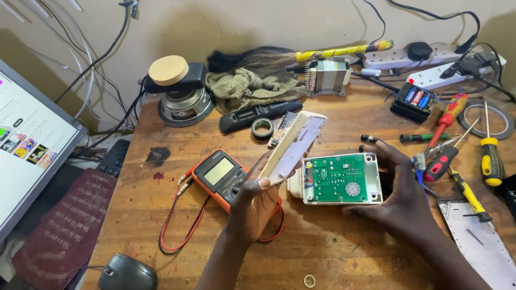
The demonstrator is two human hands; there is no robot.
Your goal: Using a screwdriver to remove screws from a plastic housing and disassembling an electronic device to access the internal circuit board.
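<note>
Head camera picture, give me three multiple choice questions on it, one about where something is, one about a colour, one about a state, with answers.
1. Where does the multimeter lie?
A. On the wooden table, behind the left hand
B. On the monitor
C. Inside the open casing

2. What colour is the circuit board in the casing?
A. Blue
B. Green
C. Red

3. What state is the casing in that the right hand holds?
A. Closed with its cover on
B. Wrapped in tape
C. Open, with the board exposed

Answers:
1 A, the orange meter rests flat on the wood, just behind the left hand.
2 B, the board facing up is plainly green.
3 C, the board shows uncovered, and the left hand holds a white cover panel apart from it.
</note>
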